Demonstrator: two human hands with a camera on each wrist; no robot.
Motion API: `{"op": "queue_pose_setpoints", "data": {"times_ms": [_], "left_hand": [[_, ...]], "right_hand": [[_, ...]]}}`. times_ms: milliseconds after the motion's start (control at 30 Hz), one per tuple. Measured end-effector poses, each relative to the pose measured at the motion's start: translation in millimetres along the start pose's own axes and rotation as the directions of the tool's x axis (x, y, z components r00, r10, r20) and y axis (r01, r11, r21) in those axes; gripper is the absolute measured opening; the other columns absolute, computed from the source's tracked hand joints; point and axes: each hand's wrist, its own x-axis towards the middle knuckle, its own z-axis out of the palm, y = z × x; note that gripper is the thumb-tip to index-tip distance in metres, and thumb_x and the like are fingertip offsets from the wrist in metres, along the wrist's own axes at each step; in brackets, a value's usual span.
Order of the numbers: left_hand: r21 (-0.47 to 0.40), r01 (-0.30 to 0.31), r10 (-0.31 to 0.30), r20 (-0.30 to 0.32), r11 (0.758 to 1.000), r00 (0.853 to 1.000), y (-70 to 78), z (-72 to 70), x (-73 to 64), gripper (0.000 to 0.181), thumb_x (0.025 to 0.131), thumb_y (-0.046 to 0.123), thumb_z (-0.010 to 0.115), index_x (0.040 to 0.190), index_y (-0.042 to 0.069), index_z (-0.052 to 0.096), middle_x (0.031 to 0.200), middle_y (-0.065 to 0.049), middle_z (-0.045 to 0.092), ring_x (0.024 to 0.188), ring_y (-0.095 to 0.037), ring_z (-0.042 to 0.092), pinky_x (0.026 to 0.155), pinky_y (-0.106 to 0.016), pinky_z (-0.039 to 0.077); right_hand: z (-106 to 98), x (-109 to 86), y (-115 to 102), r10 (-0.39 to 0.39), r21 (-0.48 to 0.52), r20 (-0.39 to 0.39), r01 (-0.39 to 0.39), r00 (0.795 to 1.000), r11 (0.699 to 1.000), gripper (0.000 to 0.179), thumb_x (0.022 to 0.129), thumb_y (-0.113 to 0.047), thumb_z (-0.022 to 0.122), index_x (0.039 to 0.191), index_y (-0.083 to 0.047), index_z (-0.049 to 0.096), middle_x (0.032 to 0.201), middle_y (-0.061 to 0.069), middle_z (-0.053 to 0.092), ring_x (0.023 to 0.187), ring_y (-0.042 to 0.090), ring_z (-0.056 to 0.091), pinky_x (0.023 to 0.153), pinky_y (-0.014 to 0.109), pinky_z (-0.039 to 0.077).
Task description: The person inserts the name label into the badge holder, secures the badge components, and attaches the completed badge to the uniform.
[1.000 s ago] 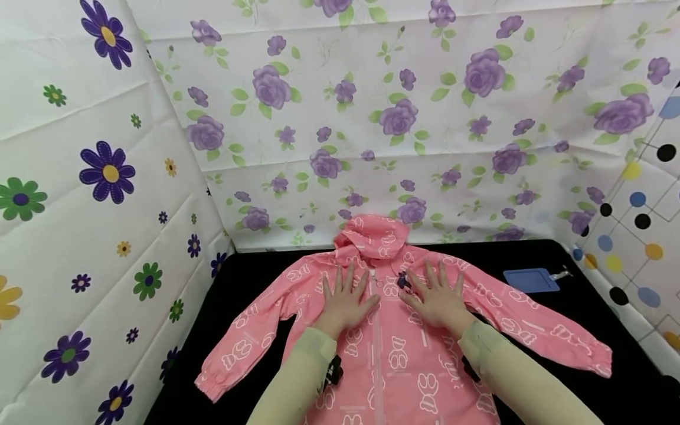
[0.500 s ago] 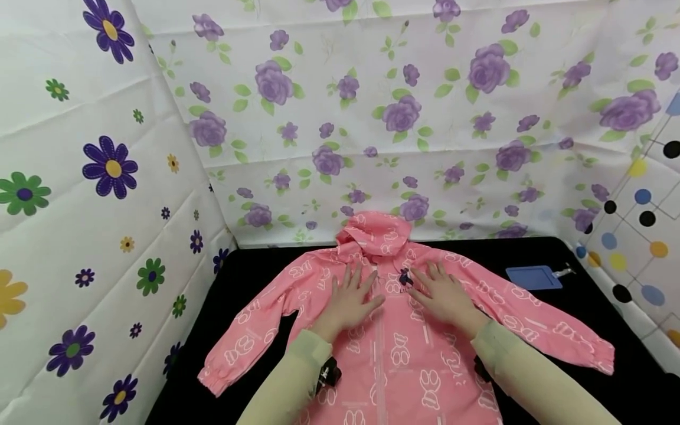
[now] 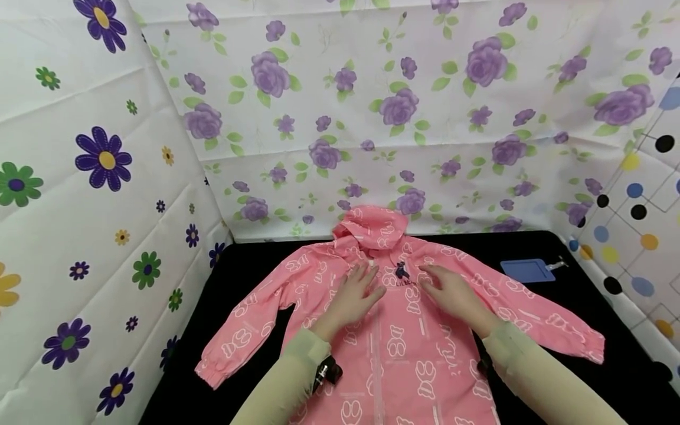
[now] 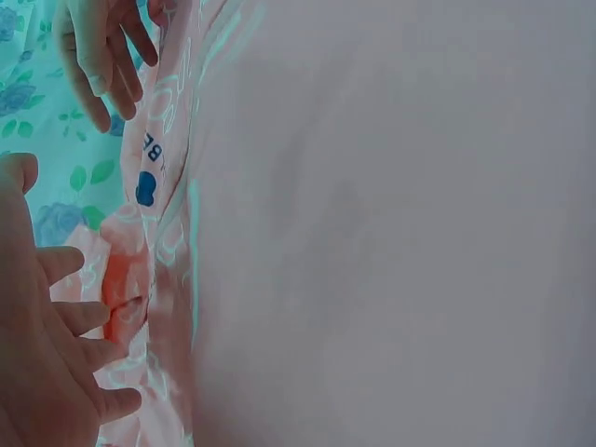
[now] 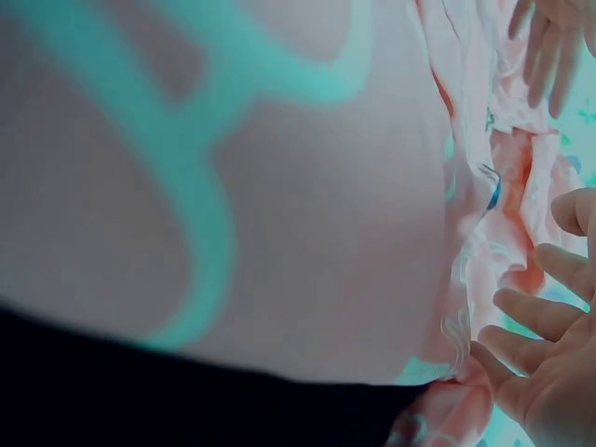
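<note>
A pink hooded jacket (image 3: 395,366) with white bear outlines lies front up, its sleeves spread to both sides. Its hood (image 3: 374,227) points to the back, and a zip (image 3: 377,354) runs down its middle. Over the chest, left of the zip, is my left hand (image 3: 347,298), fingers extended and slightly bent. My right hand (image 3: 454,292) is over the other side of the chest, beside a dark bear motif (image 3: 402,271) with lettering. Neither hand grips the cloth. In the left wrist view the fingers of the left hand (image 4: 47,345) are spread apart; the right hand (image 5: 549,345) looks similar in its own view.
The jacket lies on a black table (image 3: 255,260). A blue card holder (image 3: 526,270) with a clip lies at the back right, beyond the sleeve. White sheets with purple flowers (image 3: 398,109) and other prints wall in the back and sides.
Both hands have drawn their spread fingers closer together. The right hand has shifted to the right, uncovering the bear motif and its lettering. The jacket lies as before.
</note>
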Motion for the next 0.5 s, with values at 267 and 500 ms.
{"op": "queue_pose_setpoints", "data": {"times_ms": [267,500], "left_hand": [[-0.078,-0.033,0.029,-0.046,0.996,0.999,0.8,4.9,-1.2,0.065,0.112,0.049,0.045,0.160,0.005,0.048,0.167,-0.023,0.039,0.155,-0.046,0.032,0.127,-0.060,0.026],[-0.173,-0.026,0.015,-0.064,0.985,0.998,4.0,0.5,-7.3,0.059,0.113,0.043,0.048,0.156,0.003,0.054,0.164,-0.023,0.043,0.152,-0.044,0.040,0.126,-0.059,0.030]], "right_hand": [[-7.2,-1.7,7.1,0.024,0.071,-0.049,-0.020,0.998,0.997,0.042,0.106,-0.022,0.069,0.144,-0.003,0.066,0.140,0.022,0.067,0.117,0.042,0.071,0.101,0.060,0.056],[-17.1,-2.6,9.8,0.057,0.098,-0.060,-0.051,0.997,0.994,0.039,0.106,-0.023,0.069,0.142,-0.006,0.069,0.136,0.020,0.070,0.112,0.040,0.072,0.091,0.057,0.059]]}}
